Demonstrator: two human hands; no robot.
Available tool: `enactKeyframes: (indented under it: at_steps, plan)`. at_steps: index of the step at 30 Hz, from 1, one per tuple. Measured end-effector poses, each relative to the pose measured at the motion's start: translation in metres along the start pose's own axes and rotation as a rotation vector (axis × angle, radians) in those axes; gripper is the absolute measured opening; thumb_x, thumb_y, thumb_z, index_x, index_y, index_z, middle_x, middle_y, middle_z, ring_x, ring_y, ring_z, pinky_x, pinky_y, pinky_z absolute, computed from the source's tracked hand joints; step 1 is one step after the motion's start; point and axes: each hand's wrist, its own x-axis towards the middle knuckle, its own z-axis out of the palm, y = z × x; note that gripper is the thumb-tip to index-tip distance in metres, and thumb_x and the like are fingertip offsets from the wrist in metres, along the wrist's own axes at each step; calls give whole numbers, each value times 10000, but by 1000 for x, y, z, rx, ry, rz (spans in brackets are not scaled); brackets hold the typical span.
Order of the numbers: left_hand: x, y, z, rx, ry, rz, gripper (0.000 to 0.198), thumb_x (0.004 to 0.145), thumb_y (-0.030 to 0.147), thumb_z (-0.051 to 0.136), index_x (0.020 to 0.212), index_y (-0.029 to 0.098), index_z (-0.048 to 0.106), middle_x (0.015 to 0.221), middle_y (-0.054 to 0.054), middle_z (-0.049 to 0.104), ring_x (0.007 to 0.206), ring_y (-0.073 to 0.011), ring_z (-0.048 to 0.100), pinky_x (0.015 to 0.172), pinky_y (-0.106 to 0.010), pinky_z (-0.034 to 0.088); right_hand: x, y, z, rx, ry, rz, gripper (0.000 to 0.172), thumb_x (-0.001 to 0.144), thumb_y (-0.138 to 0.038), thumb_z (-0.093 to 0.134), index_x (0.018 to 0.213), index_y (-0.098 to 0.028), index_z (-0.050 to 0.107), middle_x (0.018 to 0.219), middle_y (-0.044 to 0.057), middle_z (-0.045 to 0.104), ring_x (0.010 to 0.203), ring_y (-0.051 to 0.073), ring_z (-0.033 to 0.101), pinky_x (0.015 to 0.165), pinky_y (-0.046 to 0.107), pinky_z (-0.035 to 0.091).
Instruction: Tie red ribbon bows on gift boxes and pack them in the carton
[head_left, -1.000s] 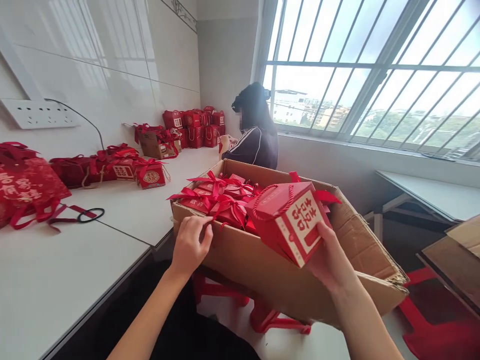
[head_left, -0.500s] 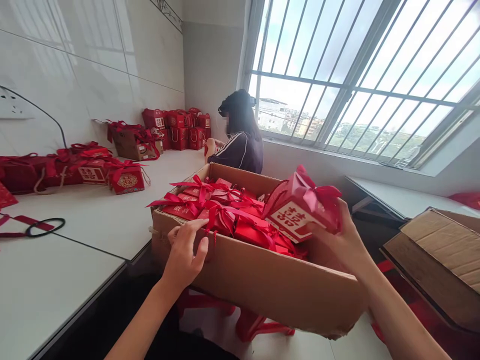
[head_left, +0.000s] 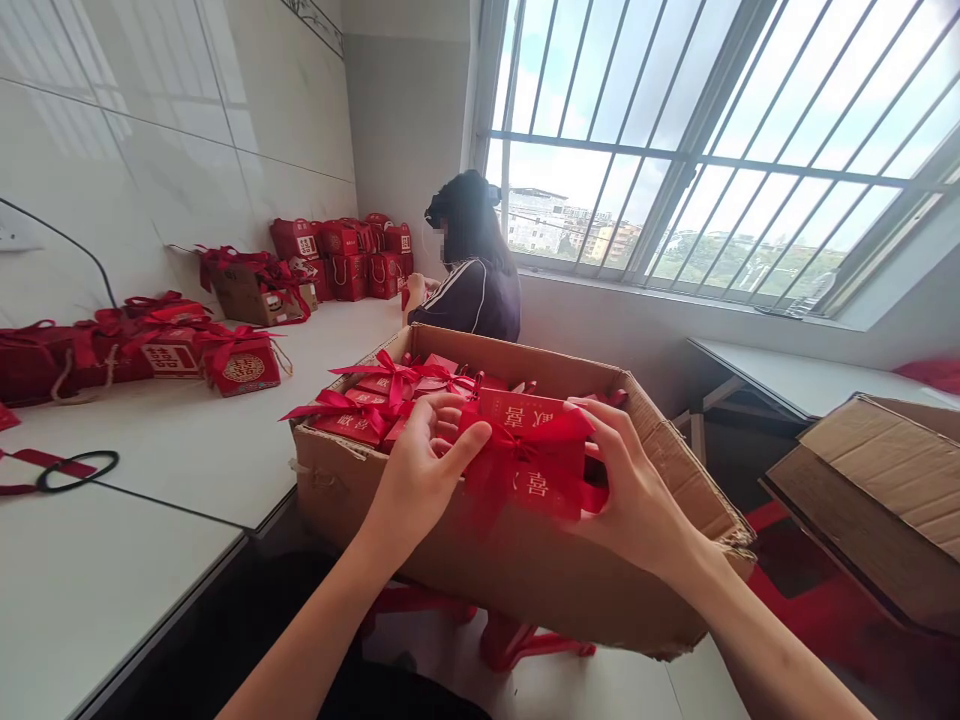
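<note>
A red gift box [head_left: 532, 455] tied with a red ribbon bow is held over the near edge of a large cardboard carton [head_left: 525, 570]. My left hand [head_left: 420, 475] grips its left side with the fingers curled round it. My right hand [head_left: 634, 490] holds its right side, fingers wrapped over the top. Inside the carton lie several more red ribboned gift boxes [head_left: 375, 400].
A white counter [head_left: 180, 450] on the left carries more red gift boxes [head_left: 240, 365], red bags [head_left: 337, 255] at the back and a black ring [head_left: 75, 470]. Another person [head_left: 472, 270] sits beyond the carton by the window. A second cardboard carton [head_left: 885, 500] stands at the right.
My right hand has set down the boxy red gift box it held a second ago. Both hands now hold a flatter ribboned box; my left hand left the carton's rim.
</note>
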Motion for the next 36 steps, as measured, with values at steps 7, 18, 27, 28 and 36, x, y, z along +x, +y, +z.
enactKeyframes:
  at_steps: [7,18,27,28,36]
  plan:
    - [1,7,-3,115,-35,224,220,798,399,618,723,195,584,720,12,598,706,-135,558,685,-248,448,-4,-1,-2,-12,0,-32,912,697,-297,754,1431,-317,213,1355,135,336,1260,311,421,925,511,529]
    - [20,-4,7,-50,-80,303,208,776,370,632,777,210,500,1158,-72,596,1162,-215,532,945,-373,458,-10,3,11,216,-16,101,853,729,-297,730,1408,-336,216,1435,136,267,1330,298,367,930,491,519]
    - [20,-9,12,-123,-84,186,331,757,401,650,704,206,388,1168,-98,624,1118,-224,572,882,-346,493,4,-15,16,763,63,451,488,861,-640,414,1184,-277,461,1347,101,503,1168,250,555,880,404,540]
    - [19,-8,11,-122,-96,189,334,759,397,652,694,204,388,1173,-96,621,1120,-222,571,864,-331,501,8,-17,18,757,88,491,440,876,-602,430,1146,-261,495,1304,97,540,1130,242,578,844,377,555]
    - [17,-6,4,-56,-66,185,343,766,421,644,657,198,407,1175,-99,637,1099,-245,587,800,-337,526,17,-14,27,613,200,475,260,872,-431,513,797,-205,616,1232,77,592,1139,255,542,870,391,524]
